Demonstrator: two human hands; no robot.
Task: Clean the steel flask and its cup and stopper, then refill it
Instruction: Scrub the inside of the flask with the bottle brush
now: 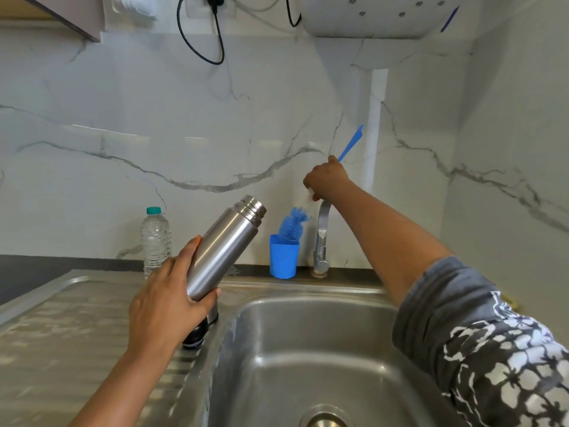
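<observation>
left of the sink (pixel 308 349) basin, over the ribbed drainboard (pixel 77 318), your left hand (pixel 163 303) wraps fingers and thumb round the lower body of the steel flask (pixel 221 248). it holds the flask tilted, with the open threaded mouth pointing up toward the tap (pixel 321 235). behind the sink's back rim, your right hand (pixel 326 178) is closed round the handle of the blue bottle brush (pixel 292 226). its bristle head sits at the mouth of the blue holder (pixel 284 260), just beside the tap; whether it is clear of the holder is hard to tell. on the drainboard by the sink's left edge, a dark rounded piece (pixel 197 334) lies under your left hand. it is probably the cup or stopper, but it is mostly hidden.

this looks like the start of scrubbing the flask's inside, so the task is at an early stage. next, bring the brush over the basin, line the bristles up with the narrow mouth and keep your left grip firm. a plastic water bottle (pixel 155 238) stands behind the sink's left side.
</observation>
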